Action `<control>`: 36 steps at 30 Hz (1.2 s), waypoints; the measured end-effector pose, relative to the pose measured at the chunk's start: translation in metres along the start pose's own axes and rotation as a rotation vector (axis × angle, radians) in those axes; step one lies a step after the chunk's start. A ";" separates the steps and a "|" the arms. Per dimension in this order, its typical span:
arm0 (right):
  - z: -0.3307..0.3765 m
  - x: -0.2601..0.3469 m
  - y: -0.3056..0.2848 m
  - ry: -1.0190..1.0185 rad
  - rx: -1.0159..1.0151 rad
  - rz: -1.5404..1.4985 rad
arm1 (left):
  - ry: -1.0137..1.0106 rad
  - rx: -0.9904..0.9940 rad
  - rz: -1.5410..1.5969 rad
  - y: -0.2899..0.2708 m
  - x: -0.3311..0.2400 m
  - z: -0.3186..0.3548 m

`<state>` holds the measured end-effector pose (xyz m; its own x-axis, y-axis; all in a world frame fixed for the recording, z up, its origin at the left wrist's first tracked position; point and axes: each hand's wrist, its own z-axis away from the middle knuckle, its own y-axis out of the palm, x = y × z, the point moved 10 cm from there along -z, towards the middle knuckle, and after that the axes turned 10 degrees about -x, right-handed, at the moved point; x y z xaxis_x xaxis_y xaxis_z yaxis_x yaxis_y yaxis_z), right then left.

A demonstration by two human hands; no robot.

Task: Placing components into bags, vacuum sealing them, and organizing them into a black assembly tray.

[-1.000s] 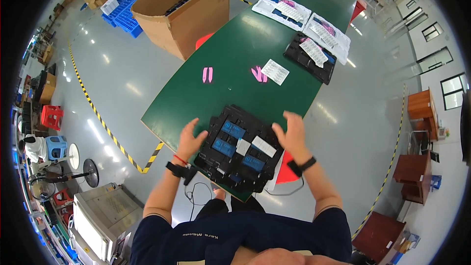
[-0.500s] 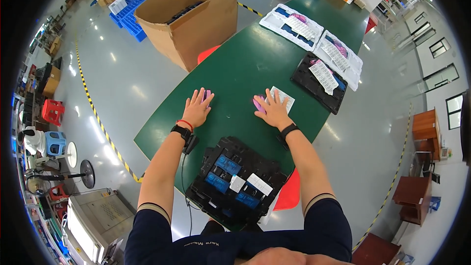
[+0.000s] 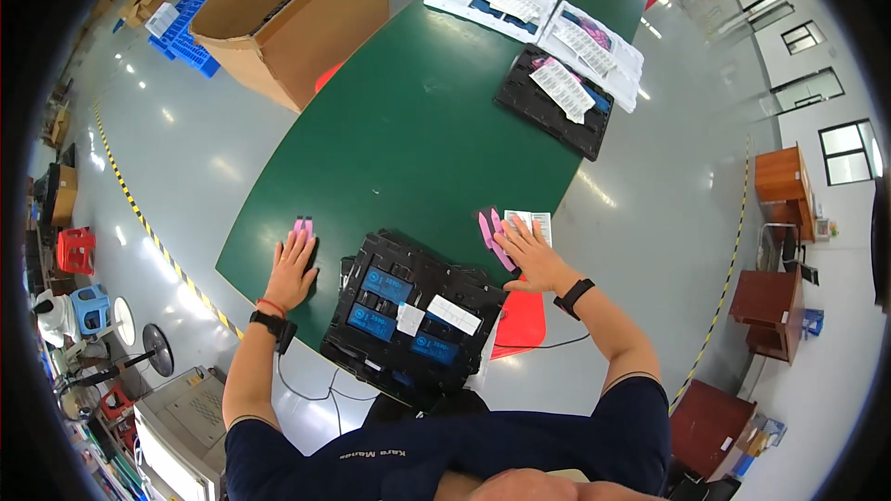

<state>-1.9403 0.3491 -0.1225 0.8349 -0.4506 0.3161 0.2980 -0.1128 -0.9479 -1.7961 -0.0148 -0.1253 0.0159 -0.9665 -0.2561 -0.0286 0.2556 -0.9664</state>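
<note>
— So, where were the hands?
— I saw my left hand [image 3: 293, 269] flat, fingers spread, on small pink strips [image 3: 303, 224] left of centre; the right hand [image 3: 531, 255], also spread, pressed pink strips [image 3: 489, 229] beside a white label sheet [image 3: 534, 222].
— And the black plastic tray [image 3: 411, 315]?
— Lower centre, between them, unheld.

Between my left hand [image 3: 292, 271] and right hand [image 3: 527, 255] the black tray [image 3: 408, 315] blocks the near edge. Beyond it, bare green table [image 3: 418, 130] lies open up to the far trays [image 3: 555, 102] and cardboard box [image 3: 297, 14].
</note>
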 end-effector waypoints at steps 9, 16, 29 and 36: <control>0.030 -0.008 -0.007 0.127 0.073 0.021 | -0.057 0.103 0.050 -0.001 -0.014 0.047; -0.009 0.015 -0.005 -0.110 0.013 0.200 | -0.059 0.224 0.071 -0.003 -0.029 0.073; 0.025 0.035 -0.007 -0.397 -0.144 0.169 | 0.234 0.022 -0.096 0.002 -0.060 0.140; 0.032 0.033 -0.020 -0.414 -0.173 0.203 | 0.104 -0.259 0.032 -0.048 -0.058 0.148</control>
<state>-1.9041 0.3649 -0.0921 0.9924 -0.0927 0.0808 0.0586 -0.2206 -0.9736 -1.6479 0.0326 -0.0676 -0.0912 -0.9585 -0.2700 -0.2824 0.2849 -0.9160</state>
